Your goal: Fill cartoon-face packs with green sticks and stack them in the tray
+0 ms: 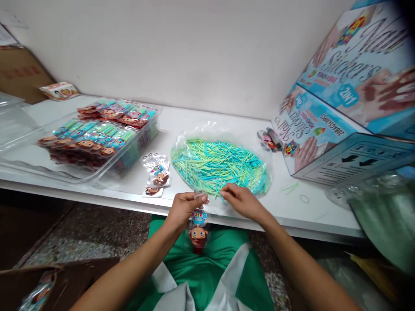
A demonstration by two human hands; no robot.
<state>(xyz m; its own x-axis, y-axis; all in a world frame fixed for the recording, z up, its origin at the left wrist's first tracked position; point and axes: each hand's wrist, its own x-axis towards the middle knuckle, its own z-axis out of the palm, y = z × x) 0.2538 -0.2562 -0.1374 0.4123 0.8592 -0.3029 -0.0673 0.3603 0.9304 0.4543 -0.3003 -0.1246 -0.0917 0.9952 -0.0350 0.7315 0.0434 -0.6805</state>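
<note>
My left hand (pixel 188 206) is closed, pinching the top of a small clear packet (pixel 198 233) printed with a cartoon face. The packet hangs down past the table's front edge, over my lap. My right hand (pixel 241 199) is closed too, fingertips pinched on a thin blue-green stick (pixel 222 198) at the near edge of an open clear plastic bag (pixel 207 128). Inside that bag lies a heap of thin green and blue sticks (pixel 223 166). Several flat printed packets (pixel 157 177) lie on the table left of the bag.
A clear plastic tray (pixel 94 179) at the left holds stacked packets with sticks in them (pixel 94 136). Tall printed cartons (pixel 324 125) stand at the right, with small dark packets (pixel 270 139) beside them. Loose sticks (pixel 290 187) and a rubber band (pixel 304 198) lie at the front right.
</note>
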